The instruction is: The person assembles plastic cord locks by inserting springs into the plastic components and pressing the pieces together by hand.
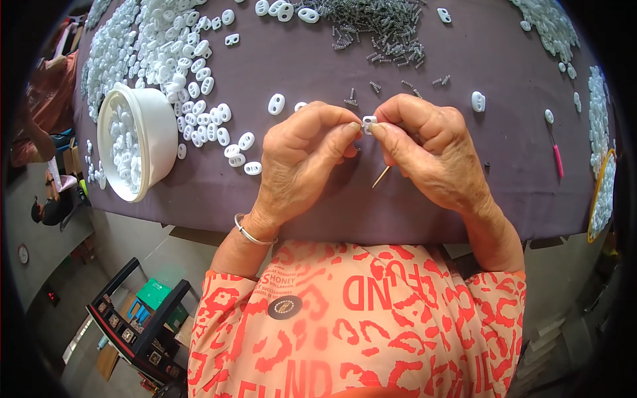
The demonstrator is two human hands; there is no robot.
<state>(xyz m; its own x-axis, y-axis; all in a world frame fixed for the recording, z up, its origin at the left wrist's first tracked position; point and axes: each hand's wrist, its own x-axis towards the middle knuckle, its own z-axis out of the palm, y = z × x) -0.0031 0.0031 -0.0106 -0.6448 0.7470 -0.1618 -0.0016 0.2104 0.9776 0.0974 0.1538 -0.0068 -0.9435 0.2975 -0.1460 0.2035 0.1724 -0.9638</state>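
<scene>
Over the near middle of the table, my two hands meet fingertip to fingertip. A small white plastic cord lock with a hole showing is pinched between the thumb and forefinger of my right hand. Against its left side press the closed thumb and forefinger of my left hand; a tiny dark bit shows there, too small to name. From beneath my right hand sticks out a thin tan pointed stick, its upper part hidden by the fingers. Several loose metal springs lie just beyond my fingertips.
To the left, a white tub lies tilted with white pieces inside, beside a heap of two-hole white pieces. A spring pile is at the far middle. On the right are a pink-handled tool and a yellow-rimmed tray.
</scene>
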